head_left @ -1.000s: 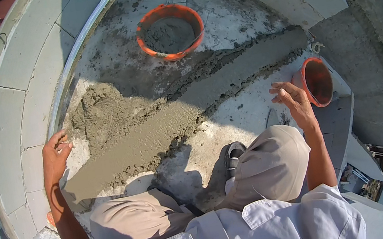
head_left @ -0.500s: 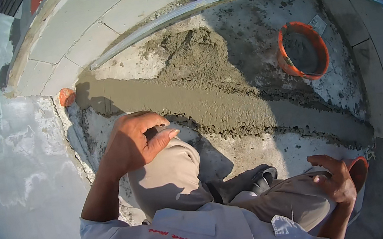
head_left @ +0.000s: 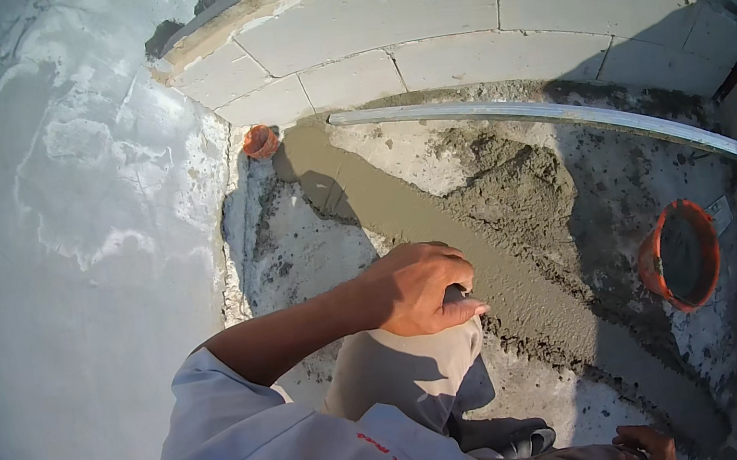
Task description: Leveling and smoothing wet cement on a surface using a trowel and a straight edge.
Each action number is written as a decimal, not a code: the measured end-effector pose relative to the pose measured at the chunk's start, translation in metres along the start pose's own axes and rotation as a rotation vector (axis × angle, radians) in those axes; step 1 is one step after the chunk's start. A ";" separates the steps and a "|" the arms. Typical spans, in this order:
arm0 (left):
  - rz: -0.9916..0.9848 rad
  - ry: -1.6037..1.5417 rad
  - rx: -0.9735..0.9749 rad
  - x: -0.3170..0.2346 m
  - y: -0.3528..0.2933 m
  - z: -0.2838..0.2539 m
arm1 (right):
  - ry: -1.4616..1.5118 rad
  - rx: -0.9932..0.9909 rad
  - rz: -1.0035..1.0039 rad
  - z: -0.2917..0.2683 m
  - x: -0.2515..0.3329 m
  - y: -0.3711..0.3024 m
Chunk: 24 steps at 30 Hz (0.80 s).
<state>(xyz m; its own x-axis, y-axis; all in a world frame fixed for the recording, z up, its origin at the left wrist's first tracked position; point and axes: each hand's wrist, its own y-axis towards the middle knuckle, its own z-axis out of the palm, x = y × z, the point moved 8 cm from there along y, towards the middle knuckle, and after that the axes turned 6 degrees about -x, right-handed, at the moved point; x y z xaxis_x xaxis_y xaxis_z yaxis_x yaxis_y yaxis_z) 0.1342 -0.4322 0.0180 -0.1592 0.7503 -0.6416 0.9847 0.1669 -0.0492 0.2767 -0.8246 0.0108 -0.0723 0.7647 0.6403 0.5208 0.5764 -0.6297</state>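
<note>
My left hand (head_left: 425, 289) hovers over or rests on my bent left knee (head_left: 400, 361). Its fingers are loosely curled, the thumb stands apart from them, and nothing shows in between. Close beyond it runs a smooth, wet band of grey mortar (head_left: 446, 227), slanting from far left to near right. My right hand (head_left: 646, 450) is at the lower edge by my right knee, in shade and partly cut off. Its fingers are bent and slightly apart, with no object visible in them.
A long metal straightedge (head_left: 553, 109) lies along the block wall (head_left: 372, 15). An orange bucket (head_left: 652, 265) with grey mix stands at right. Rough mortar (head_left: 517, 186) is heaped beyond the band. A small orange pipe end (head_left: 260, 142) sticks up beside a grey wall surface (head_left: 108, 303).
My view has swung left, so the scene sits farther right and the bucket lower. My left hand's fingers have curled in more. My right hand is now nearer the lower edge.
</note>
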 end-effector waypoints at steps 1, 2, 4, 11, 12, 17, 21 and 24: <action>0.016 -0.024 -0.007 -0.001 0.001 -0.001 | 0.004 -0.010 -0.003 -0.001 0.001 -0.001; 0.028 -0.022 -0.005 -0.004 -0.002 -0.001 | -0.001 -0.014 -0.030 -0.001 0.003 -0.001; 0.038 -0.045 -0.023 -0.004 -0.002 -0.006 | 0.011 -0.058 -0.049 -0.003 0.001 -0.001; 0.089 -0.026 0.052 -0.008 0.013 -0.001 | -0.134 -0.088 -0.171 -0.010 -0.022 0.007; 0.120 -0.037 0.076 -0.010 0.012 -0.004 | -0.273 -0.180 -0.363 -0.012 -0.004 0.002; 0.113 -0.056 0.302 -0.008 0.020 0.007 | 0.093 -0.335 -0.070 -0.024 -0.022 0.013; 0.112 -0.032 0.372 -0.006 0.035 0.014 | 0.072 -0.388 -0.060 -0.032 -0.028 0.017; 0.127 -0.070 0.351 0.003 0.041 0.014 | 0.057 -0.315 -0.175 -0.037 -0.040 0.019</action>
<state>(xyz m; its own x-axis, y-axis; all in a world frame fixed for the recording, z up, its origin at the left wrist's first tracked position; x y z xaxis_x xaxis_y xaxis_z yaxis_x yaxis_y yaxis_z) 0.1746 -0.4320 0.0028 -0.0407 0.7036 -0.7094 0.9623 -0.1635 -0.2174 0.3204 -0.8550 -0.0106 -0.1407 0.6398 0.7555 0.7417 0.5736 -0.3477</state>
